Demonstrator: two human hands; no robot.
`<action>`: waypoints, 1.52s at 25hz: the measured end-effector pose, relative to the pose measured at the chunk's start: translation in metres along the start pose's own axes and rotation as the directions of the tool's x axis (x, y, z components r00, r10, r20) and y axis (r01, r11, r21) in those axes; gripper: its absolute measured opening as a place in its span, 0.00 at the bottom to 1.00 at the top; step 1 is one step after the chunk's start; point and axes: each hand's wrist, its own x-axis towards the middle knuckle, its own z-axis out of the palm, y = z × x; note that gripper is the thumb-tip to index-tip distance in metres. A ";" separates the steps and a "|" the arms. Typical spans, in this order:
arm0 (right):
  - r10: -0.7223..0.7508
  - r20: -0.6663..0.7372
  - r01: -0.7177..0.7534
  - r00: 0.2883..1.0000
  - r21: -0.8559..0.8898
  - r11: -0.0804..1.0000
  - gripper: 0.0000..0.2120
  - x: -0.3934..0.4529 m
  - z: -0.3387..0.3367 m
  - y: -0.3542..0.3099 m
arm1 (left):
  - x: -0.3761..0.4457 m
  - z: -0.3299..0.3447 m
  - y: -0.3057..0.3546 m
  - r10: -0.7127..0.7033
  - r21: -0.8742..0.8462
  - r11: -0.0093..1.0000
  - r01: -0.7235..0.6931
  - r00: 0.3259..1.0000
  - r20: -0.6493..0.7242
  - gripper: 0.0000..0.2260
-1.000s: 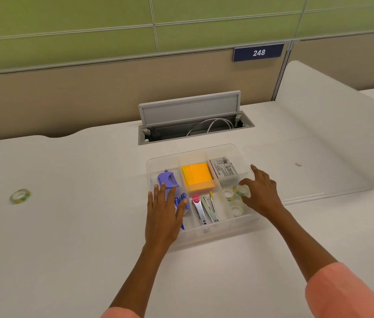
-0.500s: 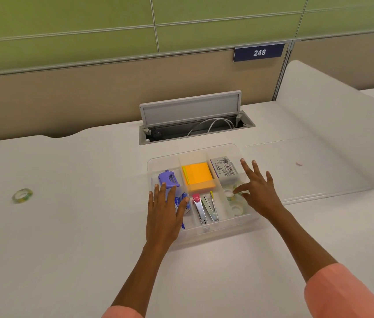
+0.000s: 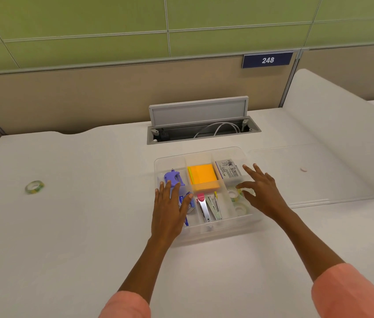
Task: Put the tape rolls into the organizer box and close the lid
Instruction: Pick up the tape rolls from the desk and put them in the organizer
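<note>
Head view shows both hands open above the organizer box [image 3: 204,235], holding nothing: left hand [image 3: 170,212] flat, right hand [image 3: 261,193] spread over tape rolls [image 3: 236,198] inside. One roll [image 3: 34,187] lies far left of the box; closing the lid [image 3: 296,175] now risks leaving it out.

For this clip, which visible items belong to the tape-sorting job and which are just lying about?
Job:
organizer box
lid
tape rolls in box
loose tape roll

Lying about:
orange sticky notes
staplers
purple tool
cable hatch
</note>
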 end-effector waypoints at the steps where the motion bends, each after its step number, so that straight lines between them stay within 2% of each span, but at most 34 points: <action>1: -0.012 -0.018 0.012 1.000 0.028 1.000 0.11 0.000 -0.003 -0.004 | 0.000 -0.002 0.001 -0.007 -0.051 0.999 0.007 1.000 -0.003 0.42; 3: -0.045 -0.033 0.048 0.998 0.089 0.995 0.12 0.003 -0.009 -0.020 | 0.002 -0.008 0.001 -0.029 -0.140 0.990 0.027 1.000 -0.010 0.30; 6: -0.121 -0.032 0.125 0.992 0.200 0.972 0.12 0.014 -0.014 -0.060 | -0.001 -0.024 -0.012 -0.059 -0.144 0.988 0.048 0.995 -0.074 0.32; 10: -0.254 0.009 0.242 0.967 0.274 0.931 0.13 0.036 -0.009 -0.122 | -0.018 -0.053 -0.054 -0.127 -0.093 0.989 0.111 0.974 -0.187 0.23; 19: -0.536 0.145 0.469 0.831 0.335 0.817 0.13 0.070 0.055 -0.258 | -0.061 -0.122 -0.152 -0.359 -0.028 0.929 0.368 0.885 -0.297 0.24; 27: -0.606 0.258 0.505 0.753 0.363 0.783 0.19 0.113 0.112 -0.333 | -0.066 -0.145 -0.229 -0.445 0.078 0.858 0.507 0.812 -0.378 0.25; 33: -0.634 0.314 0.519 0.707 0.379 0.766 0.19 0.157 0.167 -0.387 | -0.055 -0.140 -0.262 -0.427 0.195 0.815 0.545 0.793 -0.435 0.35; 38: -0.603 0.364 0.504 0.710 0.336 0.796 0.22 0.187 0.207 -0.431 | -0.055 -0.137 -0.264 -0.433 0.199 0.805 0.559 0.783 -0.447 0.31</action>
